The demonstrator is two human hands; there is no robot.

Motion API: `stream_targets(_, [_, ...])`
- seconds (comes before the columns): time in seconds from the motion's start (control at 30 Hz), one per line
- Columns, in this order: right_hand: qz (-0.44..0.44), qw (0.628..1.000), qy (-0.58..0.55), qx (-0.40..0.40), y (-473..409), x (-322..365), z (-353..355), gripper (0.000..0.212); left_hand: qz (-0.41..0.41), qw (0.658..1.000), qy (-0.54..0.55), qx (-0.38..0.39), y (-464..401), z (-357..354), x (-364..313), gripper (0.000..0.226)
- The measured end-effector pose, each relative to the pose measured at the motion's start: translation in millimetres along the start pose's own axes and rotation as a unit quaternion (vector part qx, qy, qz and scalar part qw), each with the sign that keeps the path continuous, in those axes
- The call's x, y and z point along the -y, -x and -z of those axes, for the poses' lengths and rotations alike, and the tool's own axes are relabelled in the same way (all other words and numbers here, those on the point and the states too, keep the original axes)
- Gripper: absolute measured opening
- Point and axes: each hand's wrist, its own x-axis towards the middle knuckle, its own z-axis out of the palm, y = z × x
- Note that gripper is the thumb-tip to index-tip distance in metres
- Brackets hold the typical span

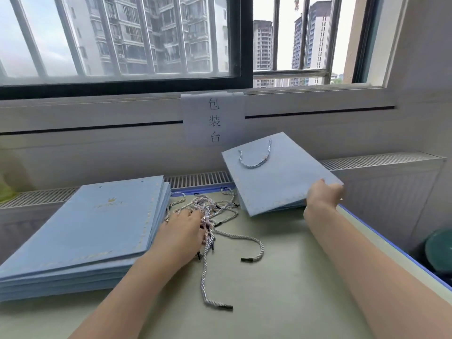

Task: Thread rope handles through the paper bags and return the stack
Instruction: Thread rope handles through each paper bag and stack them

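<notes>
Here the left hand point(184, 227) rests, fingers curled, in the rope pile point(210, 211) at desk centre, while the right hand point(322, 194) grips the finished bag's point(276, 174) near corner, far right; the unthreaded stack point(85, 226) lies just left of the left hand, long axis running away from the person.

Both forearms are bare, with no sleeves showing. The left hand point(182, 232) has dark-painted nails. The right hand point(322, 195) wears nothing visible.
</notes>
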Motion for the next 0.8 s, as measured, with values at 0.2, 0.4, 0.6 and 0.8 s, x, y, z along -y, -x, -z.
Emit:
stream_targets(0.2, [-0.043, 0.996, 0.075, 0.022, 0, 5, 4, 0.038, 0.002, 1.0, 0.013, 0.008, -2, -1, 2, 0.033])
stream_targets(0.4, [0.048, 0.993, 0.109, 0.012, 8, 11, 13, 0.049, 0.003, 1.0, 0.029, 0.012, -1, 0, 1, 0.032])
stream_targets(0.6, [0.295, 0.851, 0.293, 0.321, 51, 12, 3, 0.021, 0.02, 0.997, 0.07, -0.025, -2, 2, 1, 0.018])
stream_targets(0.8, [0.396, 0.587, 0.603, 0.367, 74, -17, 4, 0.041, 0.038, 0.996, 0.071, -0.039, 0, 2, -1, 0.013])
